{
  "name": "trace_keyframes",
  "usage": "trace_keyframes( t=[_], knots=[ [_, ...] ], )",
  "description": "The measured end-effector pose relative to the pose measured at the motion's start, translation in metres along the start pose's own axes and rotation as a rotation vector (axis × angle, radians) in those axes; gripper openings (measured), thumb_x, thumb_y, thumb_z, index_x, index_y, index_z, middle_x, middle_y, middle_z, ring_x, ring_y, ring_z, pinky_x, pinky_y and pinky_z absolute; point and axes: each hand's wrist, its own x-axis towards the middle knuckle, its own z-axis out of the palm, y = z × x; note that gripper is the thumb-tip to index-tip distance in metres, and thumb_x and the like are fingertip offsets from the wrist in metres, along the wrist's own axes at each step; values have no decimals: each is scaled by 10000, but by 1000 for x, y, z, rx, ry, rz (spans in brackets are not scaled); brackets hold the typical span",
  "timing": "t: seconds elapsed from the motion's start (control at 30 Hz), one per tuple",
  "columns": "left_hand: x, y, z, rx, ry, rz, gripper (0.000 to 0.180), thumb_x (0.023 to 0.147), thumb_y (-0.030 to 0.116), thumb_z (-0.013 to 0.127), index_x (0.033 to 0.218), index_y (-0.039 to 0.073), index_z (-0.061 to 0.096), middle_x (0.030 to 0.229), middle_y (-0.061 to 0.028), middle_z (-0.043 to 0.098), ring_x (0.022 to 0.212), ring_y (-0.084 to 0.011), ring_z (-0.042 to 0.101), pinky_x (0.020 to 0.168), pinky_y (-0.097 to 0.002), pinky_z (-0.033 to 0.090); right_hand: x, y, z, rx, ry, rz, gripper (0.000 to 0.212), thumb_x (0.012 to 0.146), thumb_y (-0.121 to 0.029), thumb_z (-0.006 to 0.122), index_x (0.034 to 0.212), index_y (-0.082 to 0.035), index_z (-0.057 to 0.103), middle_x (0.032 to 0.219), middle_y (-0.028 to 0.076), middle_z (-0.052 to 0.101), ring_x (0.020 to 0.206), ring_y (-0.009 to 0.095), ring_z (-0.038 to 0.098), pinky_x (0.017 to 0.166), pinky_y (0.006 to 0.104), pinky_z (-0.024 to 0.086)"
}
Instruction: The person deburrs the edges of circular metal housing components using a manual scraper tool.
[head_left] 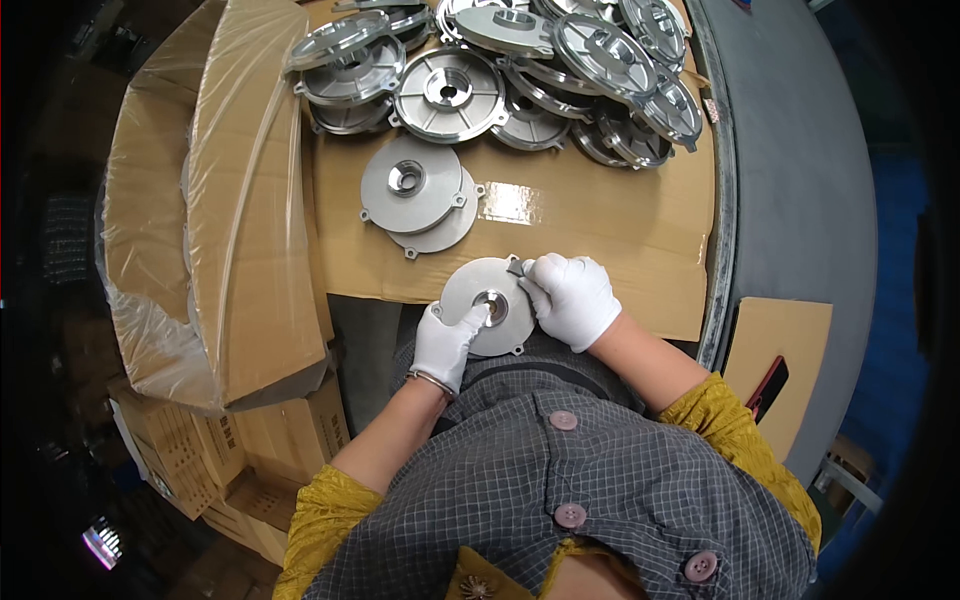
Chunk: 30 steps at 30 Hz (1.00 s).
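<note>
A round grey metal end cover (462, 291) with small lugs on its rim and a bored hub is held close to my lap, at the table's near edge. My left hand (446, 345), in a white glove, grips its left side, with the thumb lying by the hub. At the upper right rim my right hand (572, 300), also gloved, pinches a small dark flat piece (515, 267) against a lug. What that piece is made of I cannot make out. Two more covers (420, 190) lie overlapped, hub up, beyond my hands.
Many similar covers (447, 92) are heaped at the back of the cardboard-covered table (610, 240). On the left stands a large carton (250, 220) with clear plastic film, above other boxes (290, 430). A phone (768, 388) rests on cardboard at the right.
</note>
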Motion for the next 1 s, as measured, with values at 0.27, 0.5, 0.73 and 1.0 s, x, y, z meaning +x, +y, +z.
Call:
trace_keyframes(
  t=[0.27,0.5,0.73,1.0],
  knots=[
    [4,-7,-2,26,-23,63,384,836,117,718,1138,-54,552,1073,-117,645,937,-162,630,822,-285,513,-9,-1,-2,-91,16,-56,141,864,-181,582,957,-109,659,697,107,607,596,333,613,563,426,499],
    [8,-11,-5,18,-23,63,382,834,113,722,1132,-57,555,1075,-120,647,921,-161,635,817,-287,515,15,15,-3,155,361,134,102,857,-177,623,922,-101,648,746,153,625,647,372,621,598,450,512],
    [5,-10,-2,-38,-49,70,382,838,106,720,1142,-49,549,1078,-118,646,921,-166,637,821,-293,519,-6,-3,7,1,34,16,108,882,-213,597,922,-116,625,766,131,629,680,346,638,639,454,515],
    [3,-11,-2,-95,-35,44,410,861,100,699,1202,-29,512,1131,-115,627,950,-192,638,821,-326,544,8,16,-1,284,347,366,144,878,-166,629,998,-90,599,871,148,681,802,351,659,735,416,530]
  ],
)
